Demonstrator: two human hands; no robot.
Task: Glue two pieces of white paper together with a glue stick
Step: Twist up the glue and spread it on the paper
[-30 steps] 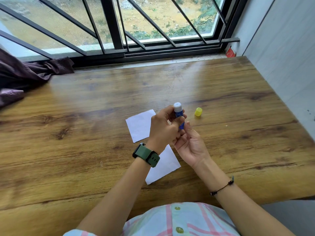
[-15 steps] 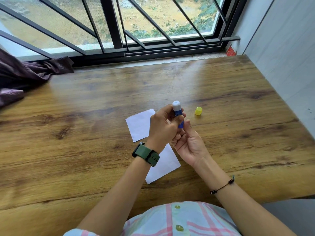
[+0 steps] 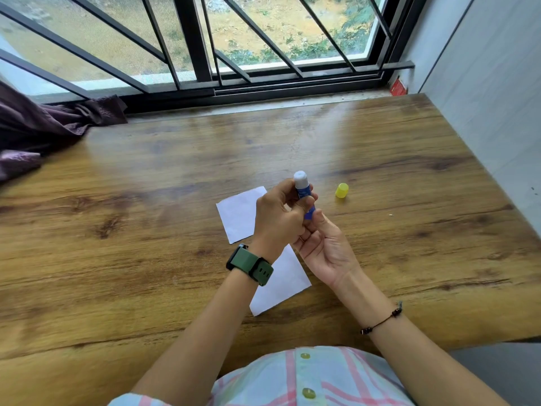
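The head camera shows the glue stick (image 3: pixel 301 190) upright, long axis vertical, white tip up, in the left hand (image 3: pixel 279 215), fingers curled shut round its barrel; the right hand (image 3: pixel 325 244), half open, pinches its base from below. Both sheets of white paper (image 3: pixel 238 213) lie directly beneath the hands, the left nearer; the yellow cap (image 3: pixel 341 191) stands just right of them.

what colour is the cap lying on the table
Yellow; the cap shows clearly in the head view.

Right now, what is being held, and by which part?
The glue stick: the left hand wraps its blue barrel, the right hand pinches its lower end. Its yellow cap lies apart on the table.
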